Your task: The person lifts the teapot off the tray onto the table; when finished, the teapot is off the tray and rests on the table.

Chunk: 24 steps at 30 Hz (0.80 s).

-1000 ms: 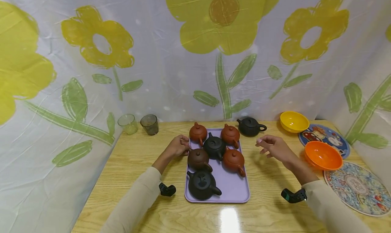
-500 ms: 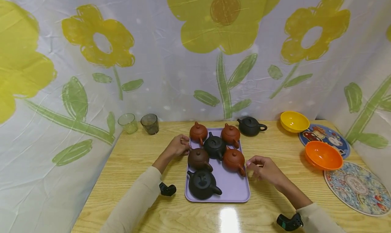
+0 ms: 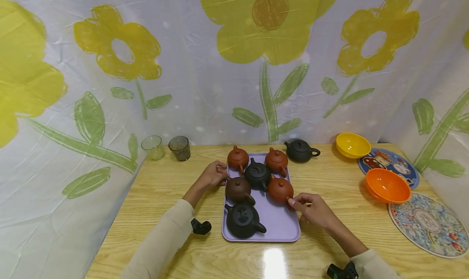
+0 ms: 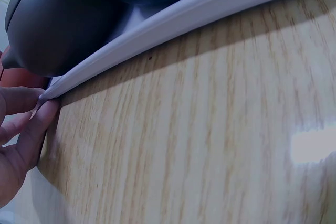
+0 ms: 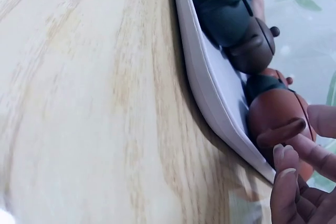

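Note:
A purple tray point(image 3: 278, 224) on the wooden table carries several small teapots, red-brown, dark brown and black. My left hand point(image 3: 220, 175) sits at the tray's far left edge; in the left wrist view its fingertips point(image 4: 46, 113) pinch the rim point(image 4: 184, 14). My right hand point(image 3: 291, 200) is at the tray's right side. It pinches the stub handle of the near red-brown teapot point(image 3: 280, 189). The right wrist view shows that teapot point(image 5: 273, 114) with my fingers point(image 5: 315, 121) around its stub, beside the tray's rim point(image 5: 210, 87).
One black teapot point(image 3: 301, 151) stands off the tray at the back. A yellow bowl point(image 3: 353, 145), an orange bowl point(image 3: 387, 186) and two patterned plates point(image 3: 428, 226) lie at the right. Two cups point(image 3: 179, 149) stand back left. A flowered curtain backs the table.
My right hand has come down and left from the air near the back to the tray's right side and taken hold of the red-brown teapot's stub. The left hand has stayed put.

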Each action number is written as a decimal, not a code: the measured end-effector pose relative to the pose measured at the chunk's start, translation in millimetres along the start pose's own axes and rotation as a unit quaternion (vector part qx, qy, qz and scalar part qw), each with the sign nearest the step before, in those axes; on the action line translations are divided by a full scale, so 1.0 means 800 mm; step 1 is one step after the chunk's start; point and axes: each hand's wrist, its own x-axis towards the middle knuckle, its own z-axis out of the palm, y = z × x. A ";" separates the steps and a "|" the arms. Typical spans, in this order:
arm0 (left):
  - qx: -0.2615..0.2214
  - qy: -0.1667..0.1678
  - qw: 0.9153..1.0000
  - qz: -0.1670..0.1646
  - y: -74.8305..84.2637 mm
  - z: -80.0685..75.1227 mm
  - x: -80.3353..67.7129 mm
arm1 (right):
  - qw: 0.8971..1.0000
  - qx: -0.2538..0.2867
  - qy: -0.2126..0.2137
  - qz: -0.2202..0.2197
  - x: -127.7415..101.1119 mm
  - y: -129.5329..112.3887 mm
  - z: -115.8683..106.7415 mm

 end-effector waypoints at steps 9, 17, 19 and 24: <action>0.002 -0.001 1.000 0.002 -0.002 -0.001 0.000 | 1.000 -0.013 0.013 -0.024 -0.002 -0.001 0.007; 0.004 -0.001 1.000 0.003 -0.002 -0.001 0.000 | 0.999 -0.010 0.013 -0.034 -0.004 -0.006 0.010; 0.003 -0.001 1.000 0.002 -0.001 -0.001 0.000 | 0.999 -0.009 0.015 -0.032 -0.004 -0.007 0.011; -0.002 0.000 1.000 0.001 -0.001 0.000 0.000 | 1.000 0.000 0.017 -0.019 -0.006 -0.007 0.013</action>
